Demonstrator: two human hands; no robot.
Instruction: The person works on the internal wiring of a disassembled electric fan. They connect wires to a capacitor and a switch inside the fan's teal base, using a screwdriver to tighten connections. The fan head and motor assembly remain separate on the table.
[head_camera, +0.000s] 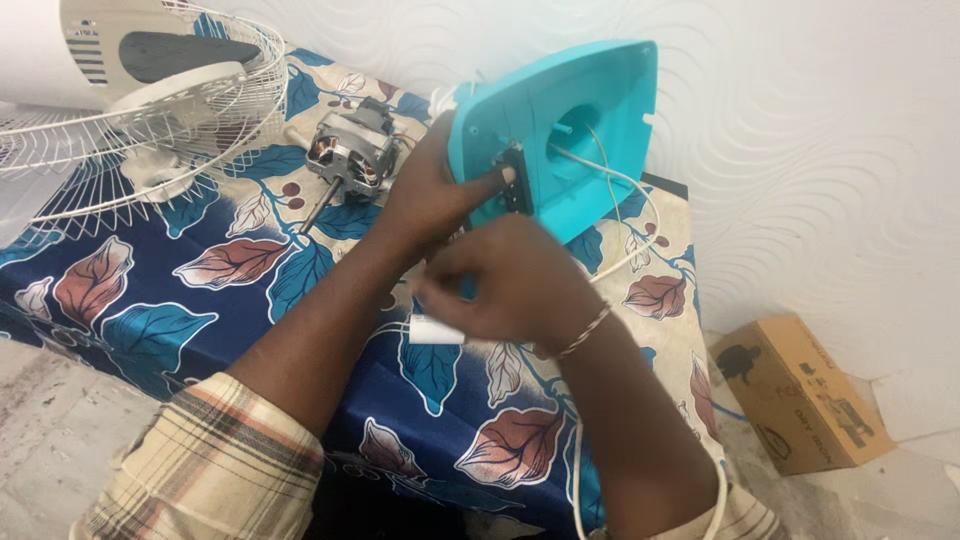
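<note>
A turquoise plastic iron housing (590, 110) stands tilted on edge above the table, its hollow inside facing me. My left hand (430, 195) grips its left edge, thumb pressed on a small black part (515, 185) inside it. My right hand (510, 280) sits just below the housing with fingers closed on a small white piece (435, 330). White wires (625, 185) run out of the housing and down past my right wrist.
A table with a blue leaf-patterned cloth (200, 300) carries a bare electric motor (350, 155) and a white fan with its wire guard (150, 90) at the far left. A cardboard box (800, 395) lies on the floor at right, by the white wall.
</note>
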